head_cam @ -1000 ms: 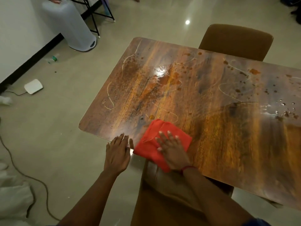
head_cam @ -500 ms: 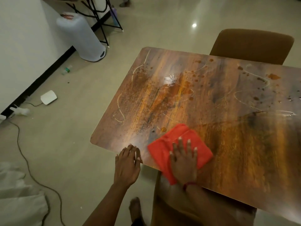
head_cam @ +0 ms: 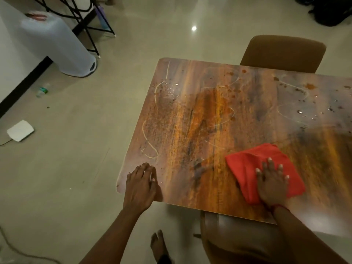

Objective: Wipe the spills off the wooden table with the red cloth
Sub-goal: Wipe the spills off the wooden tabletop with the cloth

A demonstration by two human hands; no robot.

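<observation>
Red cloth (head_cam: 245,166) sits near the counter's (head_cam: 190,187) front edge under your spread-flat right hand (head_cam: 271,184), left hand (head_cam: 140,184) resting flat and empty on the corner, so press evenly and sweep toward those far spills (head_cam: 310,86).

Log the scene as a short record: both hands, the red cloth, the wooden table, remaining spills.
Left hand: flat on the near-left corner of the brown wooden table, fingers straight, holding nothing.
Right hand: pressed flat on the red fabric cloth, fingers spread.
Cloth position: bunched, by the table's near edge, apart from the left hand.
Spills: clear droplets and orange-brown spots on the far right; pale curved streaks on the left.
Seating: brown padded chair at the far side.
</observation>
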